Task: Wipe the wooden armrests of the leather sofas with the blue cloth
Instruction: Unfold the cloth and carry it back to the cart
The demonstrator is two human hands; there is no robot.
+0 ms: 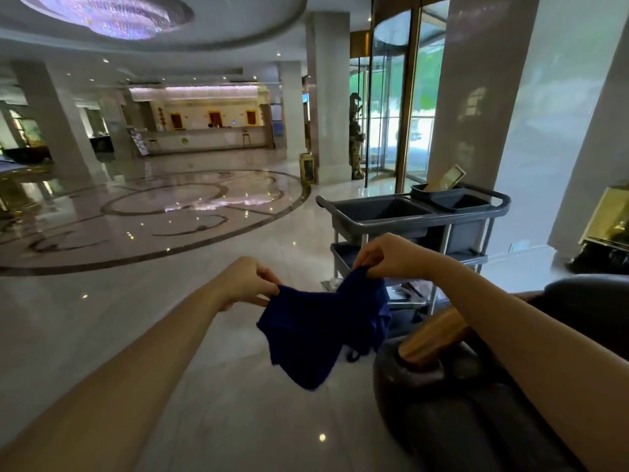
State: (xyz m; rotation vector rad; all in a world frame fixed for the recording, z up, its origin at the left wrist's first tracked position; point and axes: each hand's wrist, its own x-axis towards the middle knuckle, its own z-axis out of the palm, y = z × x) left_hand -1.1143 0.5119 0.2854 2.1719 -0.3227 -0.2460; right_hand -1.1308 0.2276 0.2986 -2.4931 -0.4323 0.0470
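A dark blue cloth (320, 332) hangs in the air in front of me, stretched between both hands. My left hand (246, 281) pinches its left corner and my right hand (391, 255) pinches its upper right corner. Below and right of the cloth is a wooden armrest (430, 335) of a dark leather sofa (459, 413), partly covered by my right forearm. The cloth does not touch the armrest.
A grey cleaning trolley (413, 216) with bins stands just beyond my hands. A wide column (476, 97) and a revolving glass door (391, 107) are behind it. Polished marble floor (153, 233) spreads to the left. A gold stand (609, 219) sits far right.
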